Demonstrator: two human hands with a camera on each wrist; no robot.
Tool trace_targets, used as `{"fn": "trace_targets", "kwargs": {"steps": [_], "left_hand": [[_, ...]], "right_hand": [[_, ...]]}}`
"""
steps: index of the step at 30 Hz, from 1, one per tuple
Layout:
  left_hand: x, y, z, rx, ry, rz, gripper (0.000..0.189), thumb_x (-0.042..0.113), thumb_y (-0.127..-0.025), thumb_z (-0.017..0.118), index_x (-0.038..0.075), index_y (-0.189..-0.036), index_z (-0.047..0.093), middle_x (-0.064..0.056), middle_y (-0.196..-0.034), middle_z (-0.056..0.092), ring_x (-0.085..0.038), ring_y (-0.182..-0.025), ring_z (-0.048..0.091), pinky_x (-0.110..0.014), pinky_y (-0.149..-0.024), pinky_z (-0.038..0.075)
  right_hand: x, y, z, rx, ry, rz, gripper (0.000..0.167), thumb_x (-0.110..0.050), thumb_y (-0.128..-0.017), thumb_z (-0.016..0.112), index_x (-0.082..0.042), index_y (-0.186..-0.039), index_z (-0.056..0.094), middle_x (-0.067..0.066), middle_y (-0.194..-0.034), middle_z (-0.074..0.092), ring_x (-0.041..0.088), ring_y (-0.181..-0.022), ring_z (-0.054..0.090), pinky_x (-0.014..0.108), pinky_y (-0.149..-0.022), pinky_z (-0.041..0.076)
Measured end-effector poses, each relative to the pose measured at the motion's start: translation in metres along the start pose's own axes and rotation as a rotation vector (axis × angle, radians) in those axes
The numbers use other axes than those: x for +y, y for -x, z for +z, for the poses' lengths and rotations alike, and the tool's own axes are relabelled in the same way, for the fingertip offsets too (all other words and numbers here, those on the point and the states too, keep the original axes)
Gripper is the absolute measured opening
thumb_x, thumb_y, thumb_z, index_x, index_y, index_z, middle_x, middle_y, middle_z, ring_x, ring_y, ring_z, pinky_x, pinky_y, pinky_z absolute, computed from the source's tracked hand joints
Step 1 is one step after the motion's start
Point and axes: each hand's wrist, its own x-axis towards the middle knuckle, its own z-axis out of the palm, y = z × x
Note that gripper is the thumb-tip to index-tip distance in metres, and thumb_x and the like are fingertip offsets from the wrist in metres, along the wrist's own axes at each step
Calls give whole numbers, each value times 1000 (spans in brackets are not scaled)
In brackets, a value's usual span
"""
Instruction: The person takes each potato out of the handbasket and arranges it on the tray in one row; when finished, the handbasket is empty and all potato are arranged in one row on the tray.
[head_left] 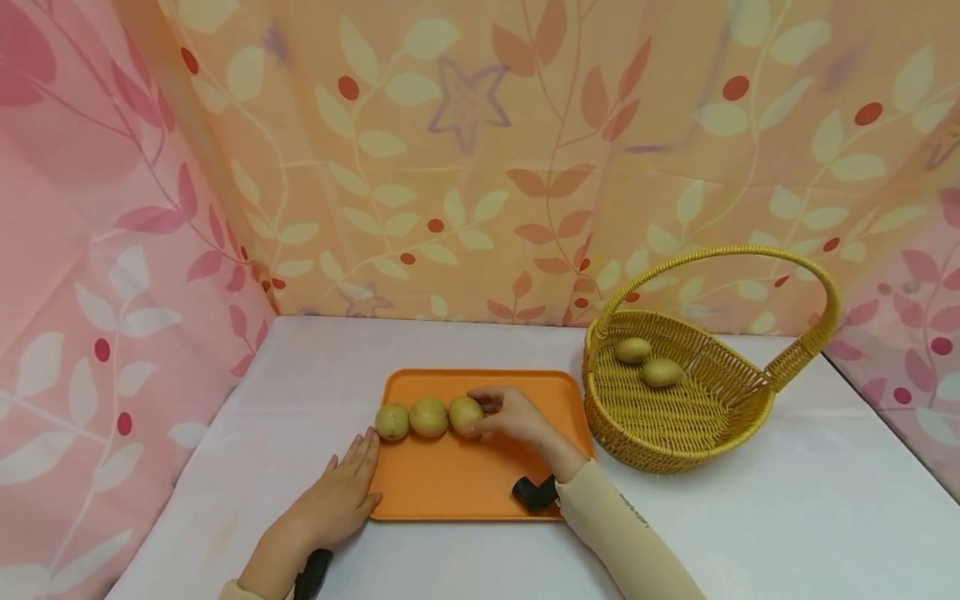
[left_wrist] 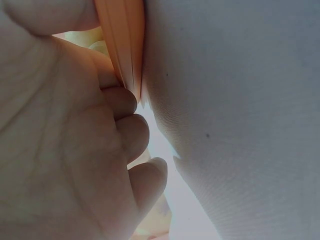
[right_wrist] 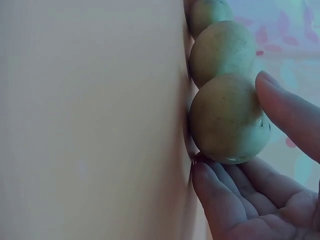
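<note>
Three potatoes sit in a row across the orange tray [head_left: 450, 492]: a left one [head_left: 392, 422], a middle one [head_left: 428, 417] and a right one [head_left: 465, 414]. My right hand [head_left: 513, 417] holds the right potato between thumb and fingers; in the right wrist view, the thumb [right_wrist: 290, 112] is on one side of this potato [right_wrist: 227, 120] and the fingers are on the other. My left hand [head_left: 341, 492] lies along the tray's left edge with fingers extended, fingertips close to the left potato. In the left wrist view its palm [left_wrist: 60, 140] faces the tray's side [left_wrist: 122, 40].
A yellow wicker basket [head_left: 675, 457] with a tall handle stands right of the tray and holds two potatoes [head_left: 662, 372]. A black object [head_left: 534, 493] shows beside the right wrist over the tray. White cloth [head_left: 315, 367] covers the table, with floral curtains [head_left: 420, 167] behind.
</note>
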Motion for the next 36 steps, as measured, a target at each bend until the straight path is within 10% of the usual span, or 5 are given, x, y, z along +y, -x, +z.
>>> {"fn": "trace_targets", "kwargs": {"steps": [19, 36], "left_hand": [[-1, -1, 2, -4, 10, -16, 71, 17, -92, 59, -14, -143, 20, -28, -152, 15, -43, -139, 14, -65, -105, 15], [-2, -1, 2, 1, 3, -3, 71, 16, -92, 59, -15, -143, 21, -29, -151, 16, -44, -138, 15, -65, -105, 15]], "right_hand": [[3, 5, -11, -8, -123, -18, 57, -2, -79, 73, 11, -129, 50, 23, -128, 55, 32, -116, 55, 35, -94, 46], [-45, 51, -54, 17, -111, -141, 51, -4, -83, 70, 5, -130, 52, 19, -128, 56, 35, -119, 52, 35, -89, 50]]}}
